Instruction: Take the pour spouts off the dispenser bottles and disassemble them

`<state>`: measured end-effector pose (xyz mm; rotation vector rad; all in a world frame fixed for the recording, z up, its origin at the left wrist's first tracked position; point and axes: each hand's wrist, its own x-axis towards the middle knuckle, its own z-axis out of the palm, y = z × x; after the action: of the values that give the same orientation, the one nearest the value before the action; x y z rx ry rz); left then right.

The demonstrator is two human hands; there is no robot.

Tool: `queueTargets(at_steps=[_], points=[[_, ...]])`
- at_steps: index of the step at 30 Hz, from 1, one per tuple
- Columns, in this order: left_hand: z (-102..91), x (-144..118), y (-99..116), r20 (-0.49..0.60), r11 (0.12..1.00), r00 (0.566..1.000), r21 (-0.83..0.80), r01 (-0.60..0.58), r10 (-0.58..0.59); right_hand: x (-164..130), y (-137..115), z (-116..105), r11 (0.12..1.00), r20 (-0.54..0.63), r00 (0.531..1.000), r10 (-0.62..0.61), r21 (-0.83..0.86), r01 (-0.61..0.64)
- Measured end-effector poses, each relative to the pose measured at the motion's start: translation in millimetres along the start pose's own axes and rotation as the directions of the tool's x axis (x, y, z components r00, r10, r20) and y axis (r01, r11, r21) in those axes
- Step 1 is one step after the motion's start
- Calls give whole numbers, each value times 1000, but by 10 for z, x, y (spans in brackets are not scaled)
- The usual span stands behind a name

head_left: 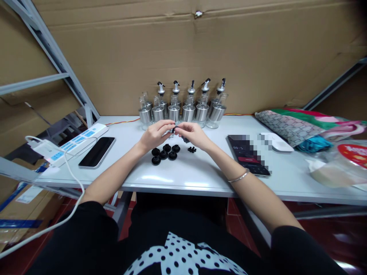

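Above the middle of the white bench, the left hand and the right hand meet, fingertips pinching together one small black part. Just near of the hands lie five round black caps and a few smaller black pieces. Far behind them stands a row of glass oil bottles with steel sleeves. A dark phone lies to the left.

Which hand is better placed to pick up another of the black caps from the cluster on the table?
Left. The left hand hovers just above the black caps, while the right hand sits further to their right.
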<state>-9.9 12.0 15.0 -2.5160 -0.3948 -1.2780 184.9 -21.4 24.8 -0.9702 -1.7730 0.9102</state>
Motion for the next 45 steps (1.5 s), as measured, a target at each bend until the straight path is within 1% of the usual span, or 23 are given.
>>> queueTargets(at_steps=[2,5,8,11,13,16,19,21,24,27,30,32,35,37,38,40,41,43,45], points=[[-6,14,7,-16,999,1000,-42,17,-18,-2,-6,2,997,-53,998,-34,-65,31],[-13,35,8,-4,993,998,-107,58,-58,-10,-17,1,973,-100,989,-105,-218,82],[-20,49,3,19,989,997,-119,83,-81,-18,-20,-9,927,-101,975,-196,-343,151],[-26,56,1,32,984,994,-143,107,-103,-16,5,-30,868,-72,954,-292,-438,233],[-29,59,2,42,976,991,-174,130,-125,-8,39,-48,810,-50,925,-378,-502,304],[-27,63,8,69,959,984,-218,178,-167,12,94,-69,711,-7,867,-499,-576,404],[-22,68,17,79,941,974,-253,224,-210,25,120,-80,638,33,818,-575,-608,473],[-22,73,22,75,930,970,-276,242,-230,25,114,-85,604,35,797,-603,-632,485],[-36,83,25,87,909,961,-310,277,-263,11,85,-94,575,31,794,-607,-672,466],[-64,97,18,132,880,946,-348,323,-295,-4,59,-102,545,49,794,-606,-702,459],[-94,109,7,186,846,929,-384,370,-321,-10,60,-108,495,81,782,-617,-733,467],[-111,114,1,223,816,909,-404,414,-351,-8,80,-113,448,114,770,-628,-756,478],[-131,117,-2,283,770,873,-415,485,-397,0,128,-129,349,184,738,-649,-791,503],[-141,116,0,308,775,861,-385,501,-404,2,154,-140,280,221,710,-668,-810,516],[-143,113,2,312,792,863,-359,494,-397,2,160,-145,258,231,700,-676,-816,518],[-137,102,8,298,843,884,-302,446,-361,-3,158,-149,254,223,695,-684,-820,513],[-127,94,12,280,870,901,-277,408,-333,-6,151,-149,278,202,701,-684,-816,506],[-96,73,19,230,920,938,-234,314,-261,-9,130,-145,374,135,731,-669,-789,488],[-55,50,23,172,961,970,-187,203,-171,-8,109,-136,518,59,777,-626,-714,471]])
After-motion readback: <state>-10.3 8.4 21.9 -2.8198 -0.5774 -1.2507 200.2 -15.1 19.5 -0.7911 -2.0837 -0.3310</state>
